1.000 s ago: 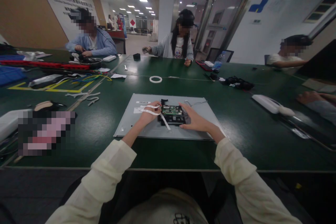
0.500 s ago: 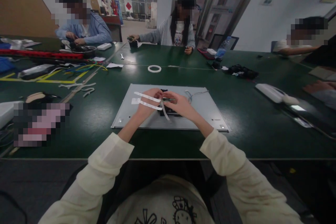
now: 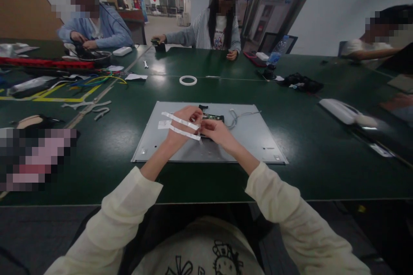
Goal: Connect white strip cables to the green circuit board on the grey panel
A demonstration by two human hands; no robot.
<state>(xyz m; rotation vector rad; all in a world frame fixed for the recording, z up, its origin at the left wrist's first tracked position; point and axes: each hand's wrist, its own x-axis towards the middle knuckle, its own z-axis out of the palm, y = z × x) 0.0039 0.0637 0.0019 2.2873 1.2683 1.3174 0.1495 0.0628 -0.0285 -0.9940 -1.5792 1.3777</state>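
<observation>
My left hand [image 3: 182,126] is closed in a pinch over the middle of a flat grey panel [image 3: 245,146]. Two strips of white tape [image 3: 180,120] run across the back of that hand, their ends sticking out past it. Close beside it, my right hand [image 3: 219,134] pinches too, its fingertips meeting the left ones at a short pale piece of tape [image 3: 200,129], mostly hidden by the fingers. Behind the fingers a green and black circuit board [image 3: 214,117] lies on the panel, partly covered. A grey cable [image 3: 232,118] curls from near the board toward the panel's far right corner.
A white tape roll [image 3: 188,80] lies beyond the panel. On the left are tape scraps [image 3: 101,113], wires [image 3: 106,78] and a small wrench [image 3: 146,64]. A white device [image 3: 335,111] and a water bottle [image 3: 278,50] stand right. Three people sit around the table.
The tape strip that hung down between my hands is now mostly hidden at the fingertips. My right hand has shifted slightly down, uncovering more of the circuit board. The view has tilted a little.
</observation>
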